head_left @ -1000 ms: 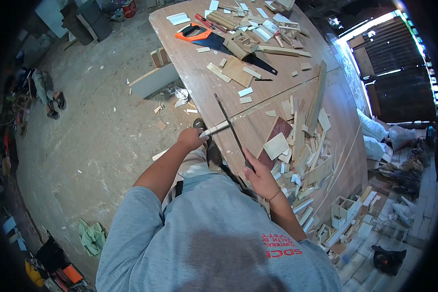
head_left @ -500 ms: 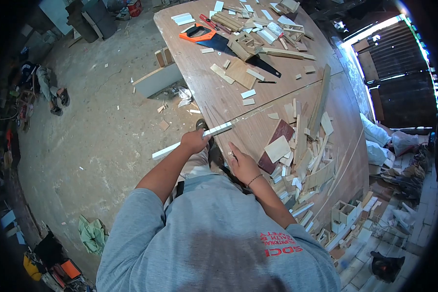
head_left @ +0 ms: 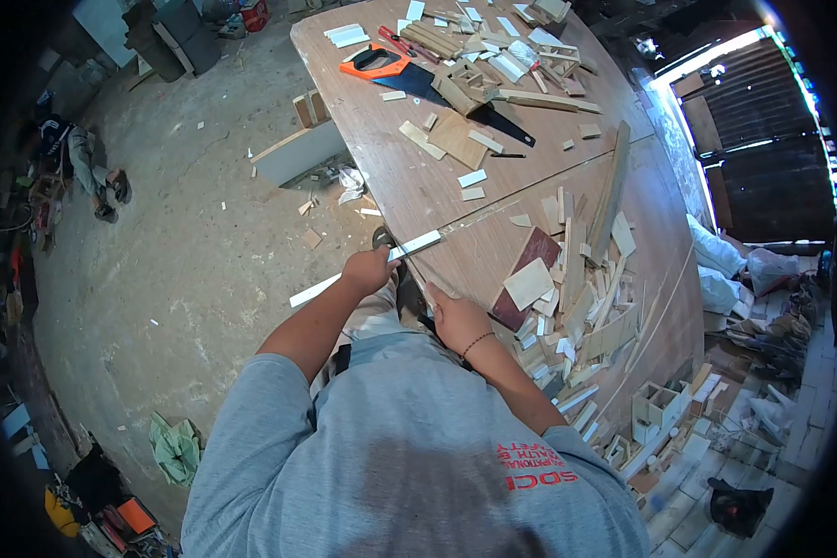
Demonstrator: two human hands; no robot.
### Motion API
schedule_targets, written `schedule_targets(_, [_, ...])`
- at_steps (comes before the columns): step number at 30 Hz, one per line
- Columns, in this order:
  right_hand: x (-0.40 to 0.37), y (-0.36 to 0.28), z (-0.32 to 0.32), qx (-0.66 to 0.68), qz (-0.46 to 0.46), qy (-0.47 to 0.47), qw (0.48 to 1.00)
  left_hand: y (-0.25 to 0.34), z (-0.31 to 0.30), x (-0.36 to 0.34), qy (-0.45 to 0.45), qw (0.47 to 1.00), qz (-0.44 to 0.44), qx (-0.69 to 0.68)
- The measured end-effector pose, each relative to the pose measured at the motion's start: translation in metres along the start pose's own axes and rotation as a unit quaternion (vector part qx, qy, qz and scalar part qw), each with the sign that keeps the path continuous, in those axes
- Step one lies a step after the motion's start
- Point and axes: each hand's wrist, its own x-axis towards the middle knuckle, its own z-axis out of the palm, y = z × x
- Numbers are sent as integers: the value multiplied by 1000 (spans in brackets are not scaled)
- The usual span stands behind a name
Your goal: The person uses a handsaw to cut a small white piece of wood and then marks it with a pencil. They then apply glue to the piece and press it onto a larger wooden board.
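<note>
My left hand (head_left: 367, 271) is closed around a long white strip of wood (head_left: 314, 290). One end of the strip rests on the edge of the wooden table (head_left: 395, 177); the other sticks out over the floor. At the table edge, just right of the strip, my right hand (head_left: 462, 324) is closed with its thumb side toward the strip. A thin dark line runs from it toward the strip, and what its fingers hold is hidden. A handsaw (head_left: 418, 82) with an orange and black handle lies further up the table, partly under a wood block (head_left: 458, 96).
Wood offcuts (head_left: 577, 279) and a dark red board (head_left: 523, 288) lie right of my right hand. A black pencil-like stick (head_left: 508, 155) lies near the saw. A grey panel (head_left: 299, 155) stands beside the table. Another person (head_left: 79, 163) sits at the far left.
My right hand has moved slightly down and toward me along the table edge, its fingers now more curled. My left hand and the white strip have barely moved.
</note>
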Motion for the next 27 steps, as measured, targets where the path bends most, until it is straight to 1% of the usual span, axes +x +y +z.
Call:
schedule_targets(2, [2,-2,1,-7,-2,-4,1000,1,3,0,14,1000,7,-4])
schedule_targets(4, [5,-3,7,-13,-4,-8,1000,4,4,-2,34,999,-7,-15])
schedule_targets(6, [7,-5,14,-14,-26,30,999,6,5,-2,40,999,-10,-14])
schedule_targets(8, [8,-9,14,-30,-18,19,999,7,6,-2,45,999,-14,-15])
schedule_targets(14, [14,-31,-1,-76,0,-19,997,3,7,1,21,999,-26,-24])
schedule_targets(17, [32,-38,-8,-99,8,-44,994,0,7,2,26,999,-9,-26])
schedule_targets(18, [41,-38,-7,-106,11,-56,993,2,4,2,0,999,-28,-32])
schedule_targets(19, [51,-37,-2,-108,9,-57,992,2,3,3,-26,998,-47,-39])
schedule_targets(23, [96,-33,25,-67,15,-33,997,-3,6,10,-31,998,-59,-17])
schedule_targets(24, [102,-34,26,-56,24,-20,998,-3,3,11,-38,997,-61,-8])
schedule_targets(27, [102,-27,28,-51,19,-20,998,1,-4,7,-41,997,-63,-2])
